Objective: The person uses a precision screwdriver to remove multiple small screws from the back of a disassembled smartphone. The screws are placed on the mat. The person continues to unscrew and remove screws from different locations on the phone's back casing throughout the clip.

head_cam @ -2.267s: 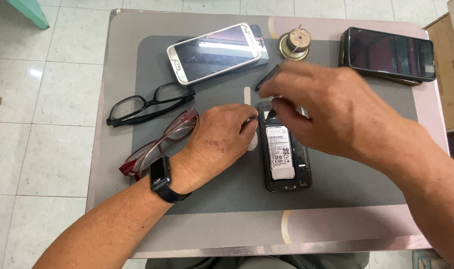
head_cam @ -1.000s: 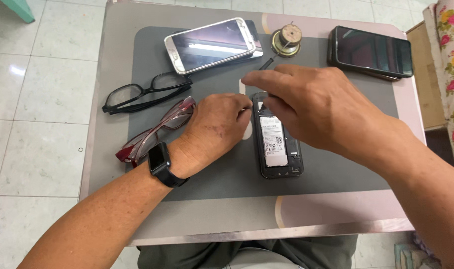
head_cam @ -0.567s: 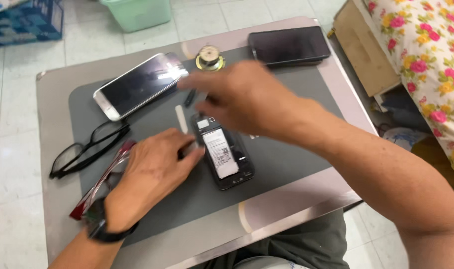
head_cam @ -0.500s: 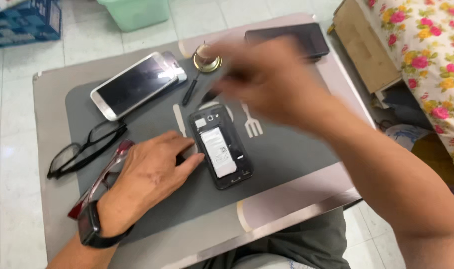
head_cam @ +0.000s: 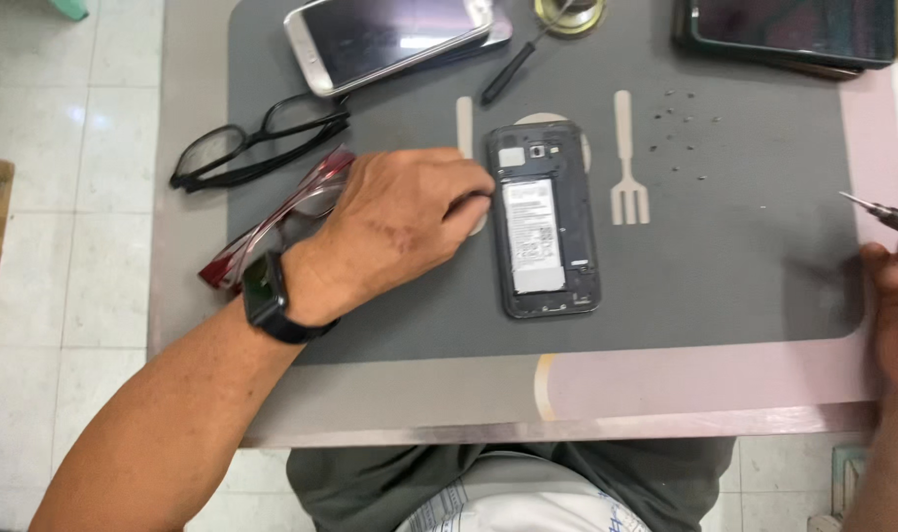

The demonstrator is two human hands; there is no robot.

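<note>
Our left hand (head_cam: 400, 232) presses fingertips against one opened phone (head_cam: 544, 219) mid-mat; our right hand (head_cam: 893, 305) pinches a thin tool (head_cam: 878, 212) at the edge. Two spectacles (head_cam: 262, 148), two more phones (head_cam: 385, 37).

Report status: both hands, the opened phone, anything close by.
Left hand steadies opened phone. Right hand at mat's right edge, holding thin tool. Loose screws, red glasses near.
</note>
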